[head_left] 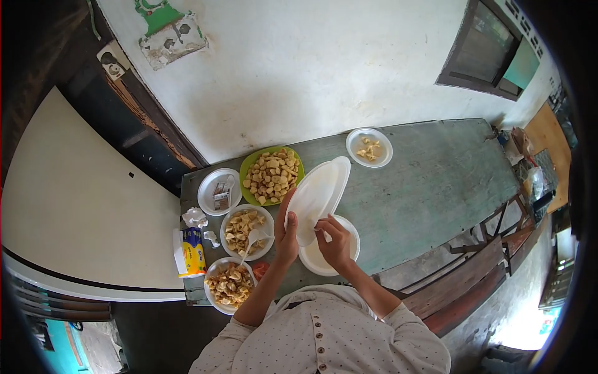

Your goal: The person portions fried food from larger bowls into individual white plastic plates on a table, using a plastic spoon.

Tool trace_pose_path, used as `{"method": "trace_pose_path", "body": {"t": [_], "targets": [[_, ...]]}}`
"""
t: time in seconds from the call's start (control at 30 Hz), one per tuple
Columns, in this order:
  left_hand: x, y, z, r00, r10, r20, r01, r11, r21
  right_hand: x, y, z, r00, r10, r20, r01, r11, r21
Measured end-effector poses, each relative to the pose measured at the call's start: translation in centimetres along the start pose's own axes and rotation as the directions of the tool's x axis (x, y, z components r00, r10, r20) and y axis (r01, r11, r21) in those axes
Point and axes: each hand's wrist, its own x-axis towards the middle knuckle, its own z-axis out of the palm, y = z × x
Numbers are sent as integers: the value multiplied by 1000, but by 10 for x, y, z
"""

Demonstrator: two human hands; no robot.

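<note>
Tilted up in front of me is a small stack of white plates (309,193), whose rims spread apart at the top right. My left hand (288,237) grips the stack along its left side, thumb on the face. At the lower right of the stack, my right hand (334,244) is closed in a pinch against the rim. Whether it has one plate or more is hidden. Under the right hand, a white bowl (354,240) lies on the table, partly covered by the hand and stack.
Left of my hands are a green plate of pale chunks (271,176), a bowl of pieces with a spoon (244,227), a bowl of browner pieces (229,284), a bowl with packets (218,192) and a tissue pack (190,252). Farther back stands another white bowl (369,148).
</note>
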Motion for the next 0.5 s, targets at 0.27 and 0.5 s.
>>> {"method": "trace_pose_path", "body": {"t": [0.27, 0.5], "targets": [[-12, -4, -6, 992, -100, -80, 105, 993, 61, -3, -28, 1, 984, 59, 165, -88, 982, 169], [-33, 0, -13, 977, -190, -99, 191, 982, 1, 17, 21, -12, 985, 135, -110, -143, 988, -59]]}}
